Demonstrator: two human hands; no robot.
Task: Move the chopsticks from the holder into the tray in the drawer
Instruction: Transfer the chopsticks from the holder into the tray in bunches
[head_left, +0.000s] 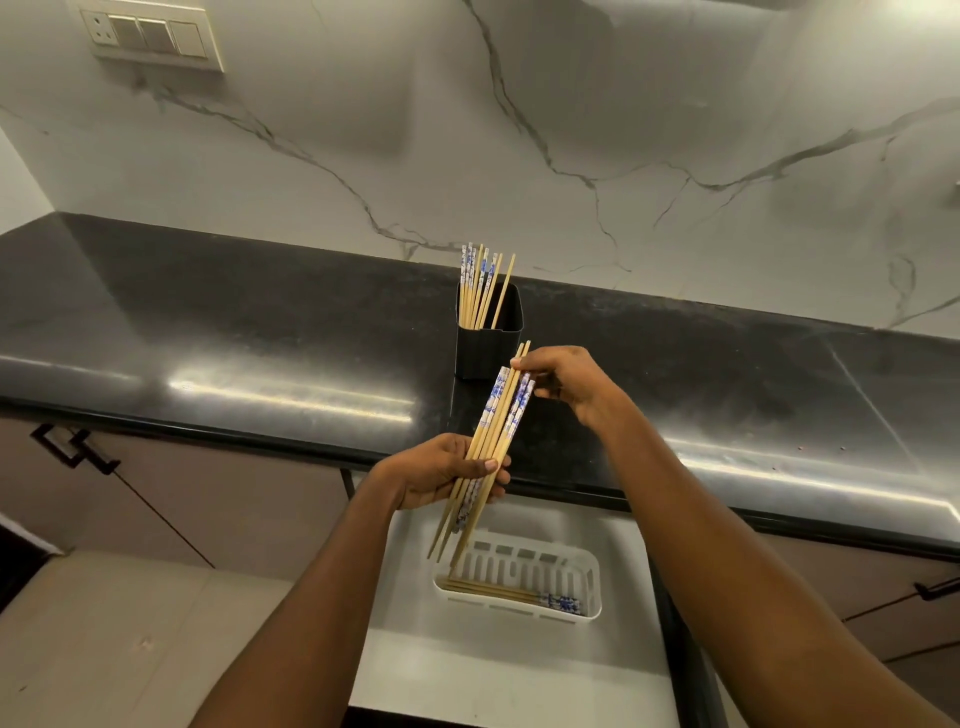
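Soft overhead light left the scene fairly dim; broad white glare streaked the glossy black tabletop (260, 332). Wide-angle distortion bowed its edge, and the marble wall (571, 130) carried faint shadows.

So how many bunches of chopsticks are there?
3. One stands in the holder on the counter, one is held by both hands, one lies in the tray. Exact sticks overlap, so some may be hidden.
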